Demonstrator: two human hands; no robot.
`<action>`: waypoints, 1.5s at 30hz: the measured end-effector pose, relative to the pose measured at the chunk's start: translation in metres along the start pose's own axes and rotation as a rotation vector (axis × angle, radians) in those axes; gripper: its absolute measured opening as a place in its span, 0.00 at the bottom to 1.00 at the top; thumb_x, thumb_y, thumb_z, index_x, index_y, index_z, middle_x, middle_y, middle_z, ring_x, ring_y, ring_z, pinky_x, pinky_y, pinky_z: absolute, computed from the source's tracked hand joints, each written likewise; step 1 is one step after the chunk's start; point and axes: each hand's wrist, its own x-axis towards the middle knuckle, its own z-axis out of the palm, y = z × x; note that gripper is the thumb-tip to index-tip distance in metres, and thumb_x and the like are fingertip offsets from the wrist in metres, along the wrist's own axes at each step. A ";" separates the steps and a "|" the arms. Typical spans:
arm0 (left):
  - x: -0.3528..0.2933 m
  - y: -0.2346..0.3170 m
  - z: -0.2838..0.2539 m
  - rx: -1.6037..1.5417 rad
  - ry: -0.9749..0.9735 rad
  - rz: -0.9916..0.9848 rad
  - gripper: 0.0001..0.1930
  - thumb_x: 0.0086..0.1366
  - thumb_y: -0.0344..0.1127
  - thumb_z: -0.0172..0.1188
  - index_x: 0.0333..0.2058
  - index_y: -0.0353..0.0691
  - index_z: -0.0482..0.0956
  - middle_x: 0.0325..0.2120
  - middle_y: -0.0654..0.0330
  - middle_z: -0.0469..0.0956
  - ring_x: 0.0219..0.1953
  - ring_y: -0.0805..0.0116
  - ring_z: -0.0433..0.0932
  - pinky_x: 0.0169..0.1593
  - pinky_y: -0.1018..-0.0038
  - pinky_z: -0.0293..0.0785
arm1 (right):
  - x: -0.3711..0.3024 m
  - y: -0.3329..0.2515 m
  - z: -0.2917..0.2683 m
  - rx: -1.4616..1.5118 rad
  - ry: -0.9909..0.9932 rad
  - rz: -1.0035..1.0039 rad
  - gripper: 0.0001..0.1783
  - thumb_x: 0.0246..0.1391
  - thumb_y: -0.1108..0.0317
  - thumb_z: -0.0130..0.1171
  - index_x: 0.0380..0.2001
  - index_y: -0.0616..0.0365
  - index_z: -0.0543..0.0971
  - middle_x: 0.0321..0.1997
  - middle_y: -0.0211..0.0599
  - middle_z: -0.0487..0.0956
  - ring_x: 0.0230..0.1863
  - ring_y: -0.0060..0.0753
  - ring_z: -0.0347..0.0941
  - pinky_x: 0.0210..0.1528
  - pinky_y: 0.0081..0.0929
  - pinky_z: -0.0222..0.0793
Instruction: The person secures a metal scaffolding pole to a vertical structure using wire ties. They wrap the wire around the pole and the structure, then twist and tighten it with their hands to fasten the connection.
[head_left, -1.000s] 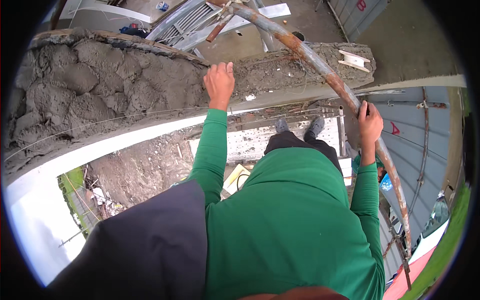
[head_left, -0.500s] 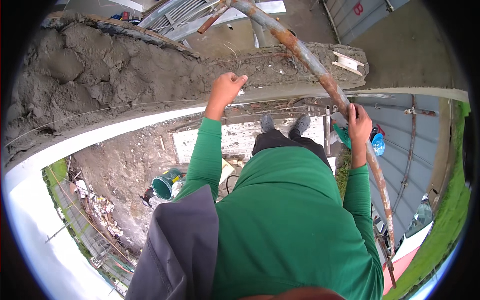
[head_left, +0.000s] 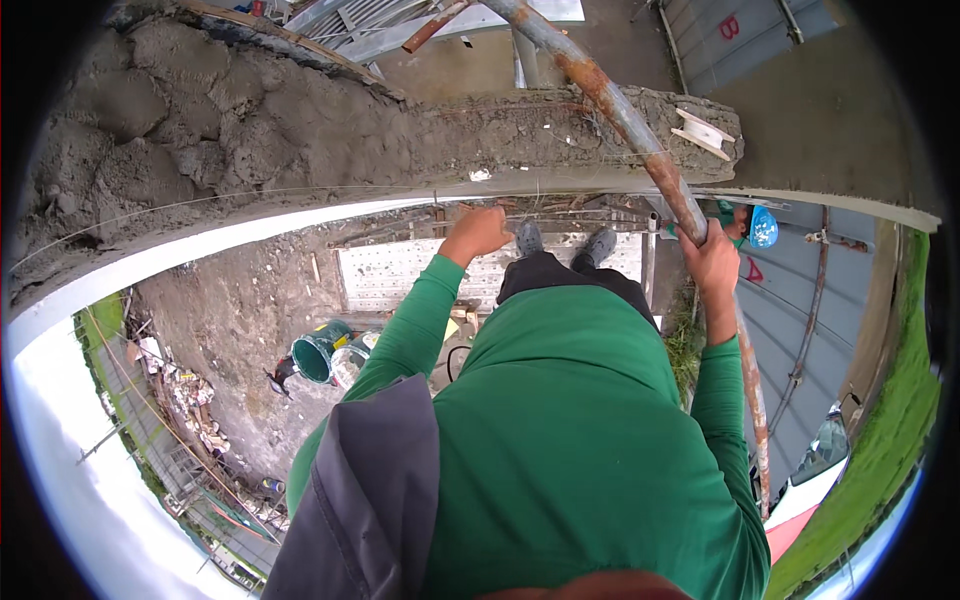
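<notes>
My right hand (head_left: 712,262) is wrapped round a long rusty metal pipe (head_left: 640,130), which slants down past my right side. My left hand (head_left: 478,236) is below the front edge of the mortar-covered ledge (head_left: 440,140), fingers pinched together; whatever they may hold is too small to make out. A thin string (head_left: 240,191) runs along the ledge's near edge, not far from that hand. On the ledge's right end lies a pale spool (head_left: 703,134). Thick wet mortar (head_left: 170,110) is heaped on the left part.
Beneath my feet is a white perforated plank (head_left: 400,272). Lower down on the left stand a green bucket (head_left: 313,358) and a whitish bucket (head_left: 347,366). A person in a blue helmet (head_left: 763,228) is below, beside the grey metal sheeting (head_left: 800,300) at right.
My left hand has come down from the ledge's face to below its edge, slightly right. The right hand stays on the pipe. The blue-helmeted person has shifted up in the view.
</notes>
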 end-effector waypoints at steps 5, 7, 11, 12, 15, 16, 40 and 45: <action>0.031 -0.034 0.060 -0.109 -0.097 0.105 0.25 0.63 0.38 0.68 0.58 0.37 0.78 0.59 0.41 0.79 0.61 0.40 0.77 0.64 0.53 0.73 | 0.000 0.000 -0.001 -0.003 0.034 -0.020 0.34 0.55 0.33 0.68 0.38 0.58 0.76 0.31 0.56 0.85 0.36 0.66 0.82 0.38 0.58 0.77; 0.039 -0.042 0.076 -0.141 -0.116 0.069 0.26 0.64 0.38 0.67 0.60 0.38 0.77 0.60 0.41 0.78 0.62 0.41 0.77 0.65 0.54 0.73 | -0.001 -0.003 -0.002 -0.011 0.044 -0.008 0.34 0.55 0.33 0.68 0.37 0.58 0.76 0.31 0.56 0.84 0.36 0.66 0.82 0.38 0.58 0.77; 0.045 -0.102 0.125 -0.108 -0.152 -0.123 0.29 0.66 0.40 0.65 0.64 0.39 0.74 0.62 0.41 0.77 0.64 0.42 0.76 0.66 0.55 0.73 | 0.000 -0.006 -0.001 -0.010 0.073 -0.002 0.34 0.54 0.33 0.68 0.36 0.58 0.77 0.32 0.55 0.84 0.36 0.66 0.82 0.37 0.57 0.77; 0.039 -0.114 0.129 -0.073 -0.159 -0.177 0.30 0.66 0.41 0.65 0.65 0.39 0.74 0.62 0.41 0.77 0.64 0.42 0.76 0.66 0.54 0.73 | 0.000 -0.005 0.001 -0.004 0.091 -0.010 0.34 0.53 0.33 0.69 0.36 0.57 0.77 0.33 0.55 0.84 0.36 0.66 0.82 0.37 0.57 0.77; 0.005 -0.108 0.125 0.232 0.090 -0.294 0.25 0.64 0.47 0.67 0.53 0.34 0.82 0.51 0.38 0.82 0.56 0.39 0.81 0.61 0.50 0.76 | -0.001 -0.002 0.003 -0.017 0.072 0.000 0.34 0.53 0.33 0.69 0.36 0.57 0.76 0.34 0.54 0.85 0.36 0.65 0.82 0.38 0.57 0.77; 0.009 -0.098 0.109 0.147 0.116 -0.228 0.23 0.65 0.47 0.67 0.51 0.35 0.83 0.51 0.40 0.83 0.56 0.41 0.81 0.61 0.51 0.76 | 0.002 -0.004 0.002 -0.020 0.079 0.001 0.34 0.53 0.33 0.69 0.36 0.57 0.77 0.34 0.54 0.85 0.37 0.65 0.82 0.38 0.57 0.77; 0.194 0.114 -0.066 0.269 0.816 0.710 0.11 0.64 0.36 0.61 0.43 0.47 0.88 0.40 0.62 0.84 0.53 0.60 0.79 0.62 0.56 0.68 | -0.006 -0.007 0.006 0.022 0.130 0.020 0.31 0.51 0.38 0.73 0.44 0.52 0.83 0.36 0.50 0.86 0.38 0.63 0.83 0.39 0.52 0.78; 0.283 0.086 -0.127 0.237 0.205 0.285 0.18 0.75 0.47 0.52 0.47 0.47 0.88 0.55 0.61 0.83 0.58 0.50 0.78 0.61 0.45 0.69 | -0.001 -0.006 0.009 0.025 0.174 -0.031 0.31 0.50 0.38 0.74 0.42 0.54 0.83 0.34 0.52 0.85 0.37 0.63 0.83 0.38 0.51 0.78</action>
